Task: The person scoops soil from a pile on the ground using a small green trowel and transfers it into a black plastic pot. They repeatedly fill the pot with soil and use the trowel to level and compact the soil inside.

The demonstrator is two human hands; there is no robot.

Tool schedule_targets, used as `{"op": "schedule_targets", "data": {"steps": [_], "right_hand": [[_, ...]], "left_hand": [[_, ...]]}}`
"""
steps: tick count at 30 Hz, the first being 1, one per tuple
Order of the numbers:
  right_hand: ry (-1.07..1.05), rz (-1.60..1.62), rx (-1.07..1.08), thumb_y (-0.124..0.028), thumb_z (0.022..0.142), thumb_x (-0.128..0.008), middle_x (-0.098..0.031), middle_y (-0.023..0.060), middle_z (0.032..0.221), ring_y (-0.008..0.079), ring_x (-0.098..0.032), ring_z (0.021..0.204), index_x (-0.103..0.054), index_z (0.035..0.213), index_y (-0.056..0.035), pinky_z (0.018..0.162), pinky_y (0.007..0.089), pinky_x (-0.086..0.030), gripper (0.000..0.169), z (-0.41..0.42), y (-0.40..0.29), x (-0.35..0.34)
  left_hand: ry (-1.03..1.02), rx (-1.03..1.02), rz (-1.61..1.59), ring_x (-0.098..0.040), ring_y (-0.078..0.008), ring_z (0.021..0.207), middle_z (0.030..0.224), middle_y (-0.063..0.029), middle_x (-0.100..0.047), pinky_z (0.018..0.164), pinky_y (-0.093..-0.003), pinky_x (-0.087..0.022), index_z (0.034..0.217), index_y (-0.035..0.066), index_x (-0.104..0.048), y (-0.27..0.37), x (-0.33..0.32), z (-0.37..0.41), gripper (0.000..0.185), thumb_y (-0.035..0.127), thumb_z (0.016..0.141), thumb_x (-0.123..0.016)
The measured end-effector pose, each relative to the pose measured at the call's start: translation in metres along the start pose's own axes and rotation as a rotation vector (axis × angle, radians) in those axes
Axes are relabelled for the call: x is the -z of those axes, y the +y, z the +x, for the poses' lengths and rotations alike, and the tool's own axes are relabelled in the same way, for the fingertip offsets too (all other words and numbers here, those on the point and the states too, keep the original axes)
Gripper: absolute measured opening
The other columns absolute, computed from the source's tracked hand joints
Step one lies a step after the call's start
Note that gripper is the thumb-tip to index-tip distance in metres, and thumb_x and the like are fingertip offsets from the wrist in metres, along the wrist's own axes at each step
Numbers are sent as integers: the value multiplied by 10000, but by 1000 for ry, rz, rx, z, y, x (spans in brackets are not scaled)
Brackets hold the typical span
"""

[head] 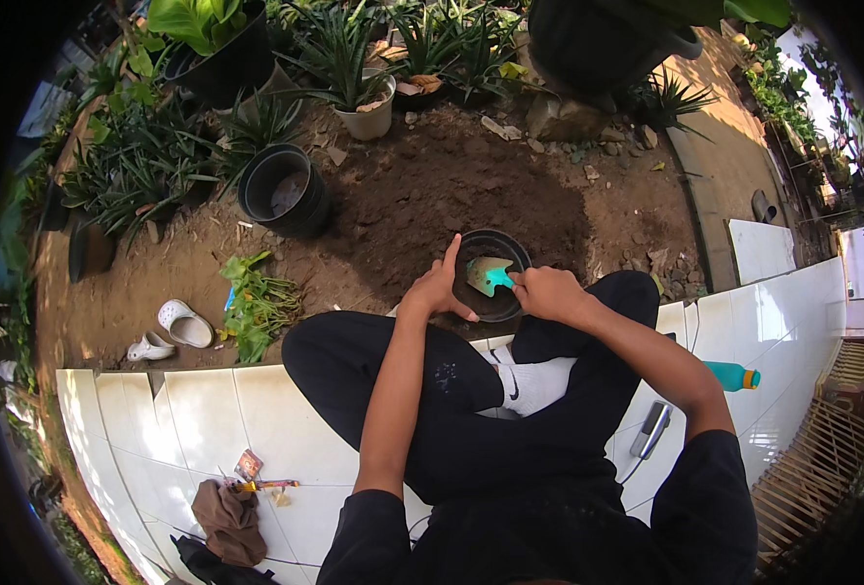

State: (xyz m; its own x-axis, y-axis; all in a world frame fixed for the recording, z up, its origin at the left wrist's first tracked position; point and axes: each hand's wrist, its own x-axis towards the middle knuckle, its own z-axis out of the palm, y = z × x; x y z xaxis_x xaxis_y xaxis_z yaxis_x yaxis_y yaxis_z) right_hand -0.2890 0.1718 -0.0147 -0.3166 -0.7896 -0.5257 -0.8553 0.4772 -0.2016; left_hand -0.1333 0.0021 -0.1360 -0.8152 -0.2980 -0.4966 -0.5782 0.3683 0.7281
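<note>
In the head view a black plastic plant pot (523, 256) stands on the soil just beyond my crossed legs. My right hand (549, 292) grips the handle of a turquoise hand trowel (489, 276), whose soil-smeared blade is over the pot's opening. At the pot's left side is my left hand (439, 289), with thumb and fingers spread apart around the rim; whether it touches the pot is hard to tell. Dark loose soil (432, 190) lies beyond the pot. The inside of the pot is partly hidden by the trowel.
Stacked black pots (286, 191) stand left of the loose soil, near uprooted leafy plants (260, 303) and white clogs (185, 324). Potted spiky plants (340, 73) line the far side. On the white tiles (205, 409) are a brown cloth (229, 521) and a turquoise bottle (728, 376).
</note>
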Motion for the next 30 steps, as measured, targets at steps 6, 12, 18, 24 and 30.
{"op": "schedule_targets", "data": {"steps": [6,12,18,24,30], "right_hand": [[-205,17,-60,-251,929,-526,-758,164,965,334,-739,946,-757,1150,-149,843,471,-581,336,4,0,35],[-55,-55,-76,-261,924,-553,-752,194,1007,371,-725,992,-745,1127,-75,883,497,-564,335,-1,3,14],[-126,-17,-13,-252,929,-554,-743,225,965,333,-745,921,-733,1175,-66,862,466,-567,357,-6,0,50],[-282,321,-175,-324,998,-537,-666,79,673,195,-640,530,-708,1070,-8,581,359,-534,366,-11,25,78],[-594,1082,-241,-356,1076,-489,-517,-14,568,53,-431,418,-635,1067,-14,388,231,-336,371,1,117,63]], "left_hand": [[18,21,1,-449,-441,1408,1527,-271,-438,1138,-547,-423,1628,332,102,-2,0,-6,1657,287,426,-1039],[5,-4,-22,-445,-435,1413,1523,-272,-444,1136,-549,-421,1629,339,97,3,1,-2,1653,282,428,-1038],[21,2,-29,-437,-436,1419,1533,-272,-435,1132,-556,-422,1629,340,95,1,0,-4,1655,277,426,-1040],[21,-24,-34,-425,-440,1425,1540,-289,-416,1148,-546,-411,1626,344,106,-6,-2,1,1671,276,415,-1044],[24,-52,-81,-390,-430,1452,1564,-289,-380,1172,-532,-390,1625,335,115,-7,-3,3,1697,234,394,-1050]]}}
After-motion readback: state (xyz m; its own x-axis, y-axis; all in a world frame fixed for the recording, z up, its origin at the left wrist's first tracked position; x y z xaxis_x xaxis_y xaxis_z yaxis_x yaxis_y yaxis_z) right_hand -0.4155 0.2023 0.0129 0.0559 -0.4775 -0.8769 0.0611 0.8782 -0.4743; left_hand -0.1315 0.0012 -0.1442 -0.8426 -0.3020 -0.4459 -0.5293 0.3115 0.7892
